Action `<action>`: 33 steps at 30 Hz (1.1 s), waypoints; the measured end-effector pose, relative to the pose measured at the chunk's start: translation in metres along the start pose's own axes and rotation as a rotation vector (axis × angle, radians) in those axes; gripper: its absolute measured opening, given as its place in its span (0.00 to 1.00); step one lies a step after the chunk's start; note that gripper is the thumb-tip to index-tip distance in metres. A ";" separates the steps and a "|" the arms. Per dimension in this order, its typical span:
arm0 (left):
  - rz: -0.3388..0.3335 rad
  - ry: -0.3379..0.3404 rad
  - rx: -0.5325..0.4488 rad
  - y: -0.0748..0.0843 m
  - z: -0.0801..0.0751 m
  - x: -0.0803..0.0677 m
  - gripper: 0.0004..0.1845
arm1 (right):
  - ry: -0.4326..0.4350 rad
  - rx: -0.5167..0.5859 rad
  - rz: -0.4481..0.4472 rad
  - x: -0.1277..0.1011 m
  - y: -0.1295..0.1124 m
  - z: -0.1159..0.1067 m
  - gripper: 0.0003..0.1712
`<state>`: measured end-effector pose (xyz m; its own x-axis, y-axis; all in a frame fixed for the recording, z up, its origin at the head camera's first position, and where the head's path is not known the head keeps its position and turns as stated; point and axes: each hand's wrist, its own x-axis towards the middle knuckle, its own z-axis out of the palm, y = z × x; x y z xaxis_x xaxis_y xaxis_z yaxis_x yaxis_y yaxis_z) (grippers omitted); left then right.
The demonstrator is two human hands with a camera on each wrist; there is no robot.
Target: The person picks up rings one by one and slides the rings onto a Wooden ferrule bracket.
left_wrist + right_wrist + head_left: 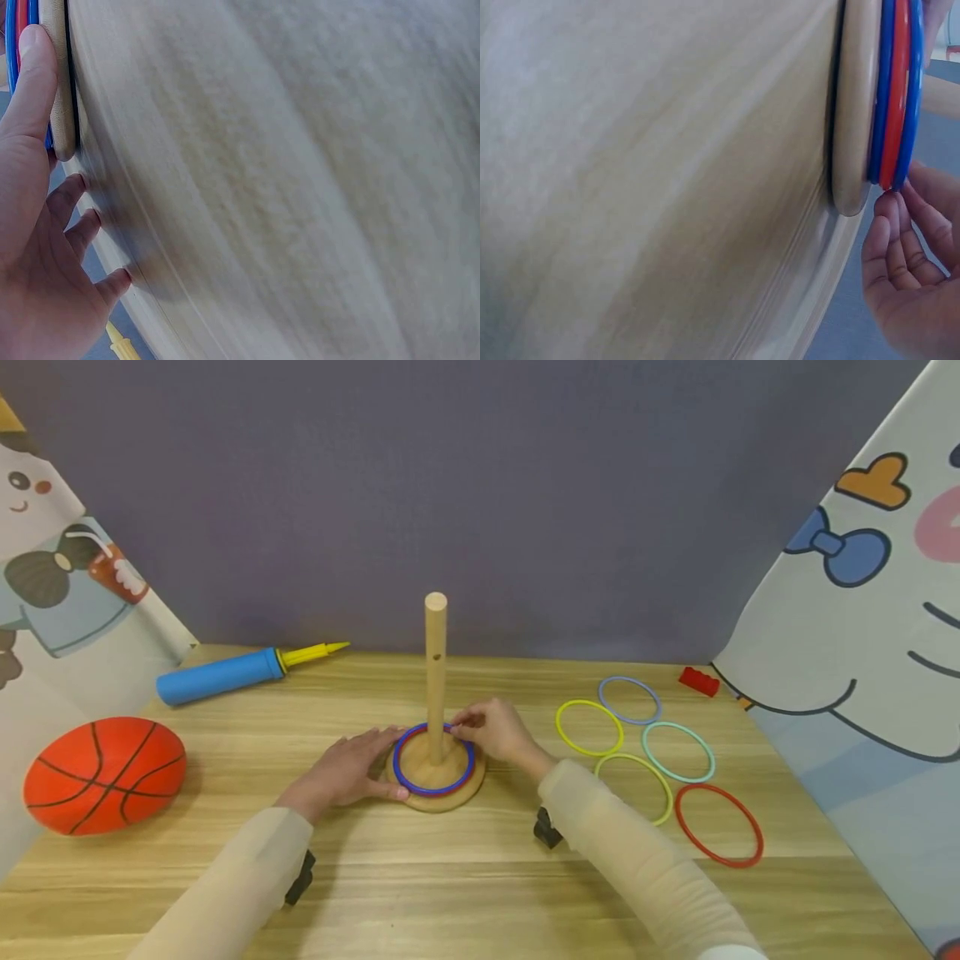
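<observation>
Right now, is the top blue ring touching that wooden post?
Apart. The head view shows the top blue ring encircling the wooden post, with bare wood of the base between them.

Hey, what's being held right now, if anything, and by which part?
The right hand appears to pinch the top glossy blue plastic ring by its far-right rim; the left hand touches the round wooden base.

8 rings (897,94), 1 stand (436,681), 1 ball (107,775), 1 pump (222,677), 1 block (699,682)
</observation>
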<state>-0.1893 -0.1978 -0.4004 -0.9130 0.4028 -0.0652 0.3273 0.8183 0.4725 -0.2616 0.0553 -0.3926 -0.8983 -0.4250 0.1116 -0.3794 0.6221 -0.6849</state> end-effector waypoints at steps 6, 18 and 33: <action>0.005 -0.004 0.000 0.001 0.000 -0.001 0.54 | -0.010 0.087 0.024 -0.002 -0.002 -0.005 0.10; 0.001 -0.011 -0.021 0.003 -0.002 -0.002 0.54 | -0.050 0.211 0.006 -0.016 -0.003 -0.028 0.14; 0.012 -0.007 -0.025 0.003 -0.002 -0.003 0.54 | -0.037 0.213 0.007 -0.048 0.019 -0.062 0.16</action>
<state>-0.1858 -0.1974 -0.3965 -0.9074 0.4152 -0.0653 0.3317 0.8030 0.4952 -0.2397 0.1279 -0.3667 -0.8905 -0.4476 0.0821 -0.3139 0.4737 -0.8228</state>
